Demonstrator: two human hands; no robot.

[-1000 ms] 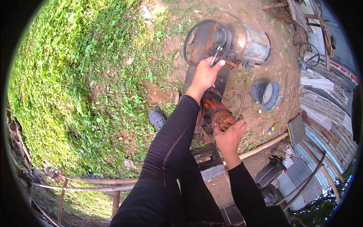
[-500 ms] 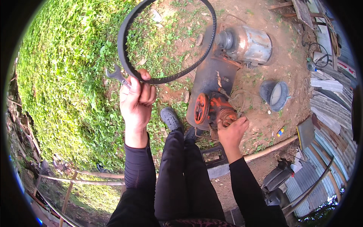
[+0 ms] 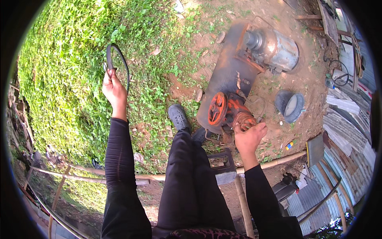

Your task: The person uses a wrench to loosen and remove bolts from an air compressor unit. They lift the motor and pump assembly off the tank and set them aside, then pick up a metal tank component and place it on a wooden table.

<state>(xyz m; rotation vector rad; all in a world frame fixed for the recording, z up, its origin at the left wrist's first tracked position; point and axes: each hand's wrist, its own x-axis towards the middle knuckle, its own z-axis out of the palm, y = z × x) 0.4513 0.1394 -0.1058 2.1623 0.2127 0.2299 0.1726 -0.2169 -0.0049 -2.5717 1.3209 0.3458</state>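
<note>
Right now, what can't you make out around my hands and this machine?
In the head view:
Metal piece beside the black belt: its shape, mostly covered by the left hand.
Right hand: what its fingertips touch on the ribbed orange cylinder, hidden by the hand.
Bucket: whether its pale inside is liquid or bottom, too small.
Yellow-and-blue item: too small to identify.

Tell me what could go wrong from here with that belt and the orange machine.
The left hand alone holds the belt out over the grass, so a loosened grip might drop it there. The bare right hand is on the ribbed end of the orange machine, whose ridges might scrape the skin.
</note>
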